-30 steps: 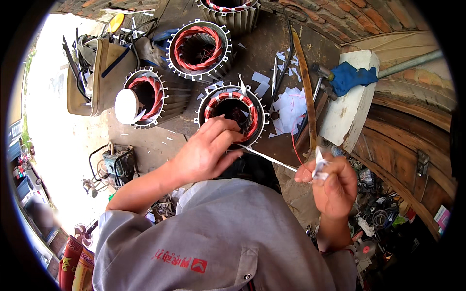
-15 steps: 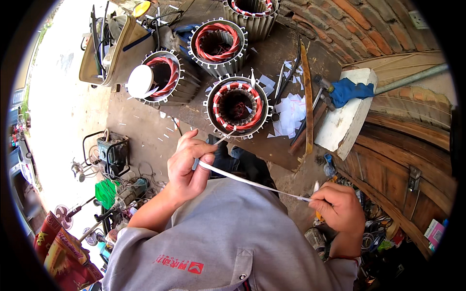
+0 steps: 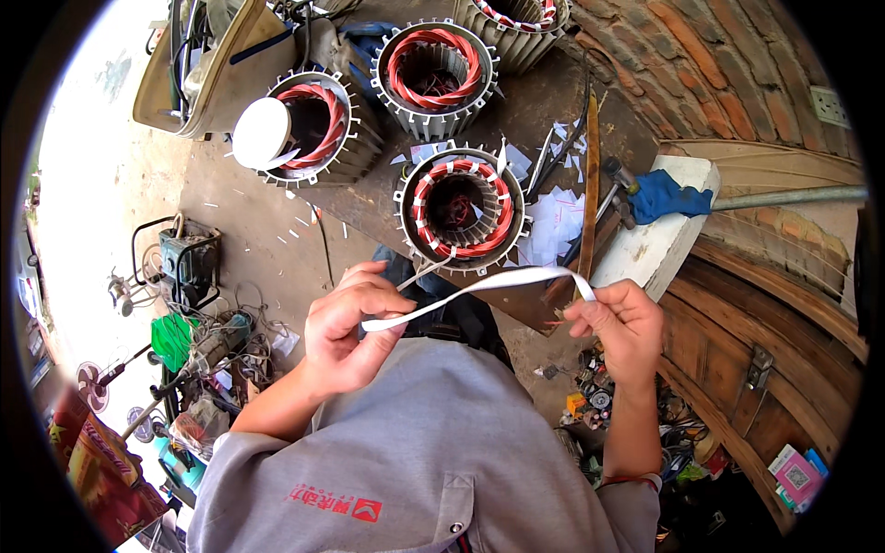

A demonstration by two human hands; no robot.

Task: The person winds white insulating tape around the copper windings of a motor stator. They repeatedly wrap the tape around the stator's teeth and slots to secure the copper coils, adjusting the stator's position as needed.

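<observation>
A white flat tape (image 3: 493, 280) arches loosely between my two hands. My left hand (image 3: 343, 327) pinches one part of it between thumb and fingers. My right hand (image 3: 622, 327) grips the other part by its fingertips. A thin pale strand (image 3: 422, 273) runs from my left hand up to the nearest motor stator (image 3: 406, 221), just ahead. That stator stands upright, its red winding (image 3: 503, 205) bound at intervals with white ties. A white pointed strip (image 3: 501, 157) sticks up at its far right.
Several other stators stand behind, one (image 3: 318, 134) tipped beside a white round lid (image 3: 261, 134). White paper pieces (image 3: 553, 226), a hammer (image 3: 623, 180) and a wooden strip (image 3: 591, 184) lie rightward. A blue glove (image 3: 668, 192) rests on a white block (image 3: 645, 244). Far left is a beige bin (image 3: 230, 101).
My right hand has come up and inward, toward my left hand. The tape, stretched nearly straight before, now bows upward. The view has shifted slightly.
</observation>
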